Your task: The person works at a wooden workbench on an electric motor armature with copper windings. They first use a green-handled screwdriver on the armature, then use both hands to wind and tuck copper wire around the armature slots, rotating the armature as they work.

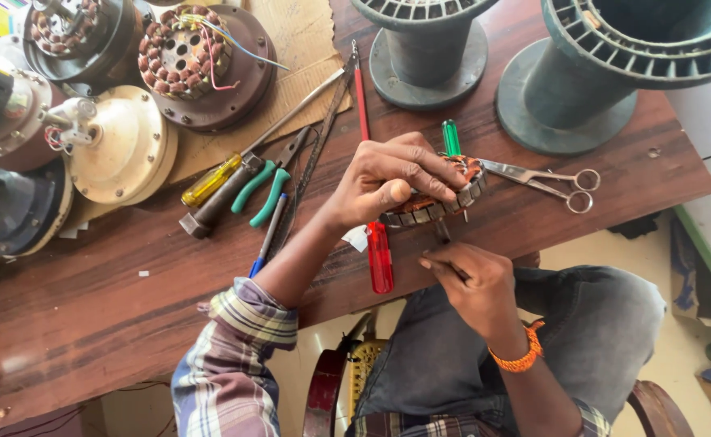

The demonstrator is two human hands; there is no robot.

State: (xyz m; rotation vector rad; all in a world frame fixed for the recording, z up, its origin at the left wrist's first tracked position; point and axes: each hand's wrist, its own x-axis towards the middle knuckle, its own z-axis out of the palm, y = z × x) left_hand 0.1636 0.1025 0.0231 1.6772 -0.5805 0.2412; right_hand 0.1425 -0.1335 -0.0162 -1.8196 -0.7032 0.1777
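My left hand (pixel 388 180) grips a round motor stator (pixel 444 202) with copper windings and a slotted metal rim, holding it at the front edge of the wooden workbench (pixel 88 299). My right hand (pixel 469 279) is closed on a thin dark tool, its tip pointed up at the stator's underside. An orange bracelet (pixel 521 356) circles my right wrist. A red-handled screwdriver (pixel 378 251) lies just under my left hand, and a green-handled screwdriver (pixel 450 137) pokes out behind the stator.
Scissors (pixel 545 180) lie right of the stator. Green-handled pliers (pixel 266 190), a yellow-handled screwdriver (pixel 210 182), a hammer (pixel 210 212) and a blue pen (pixel 262 247) lie left. Fan motor parts (pixel 121 146) and a wound stator (pixel 181 53) crowd the far left. Two grey spools (pixel 428 48) stand behind.
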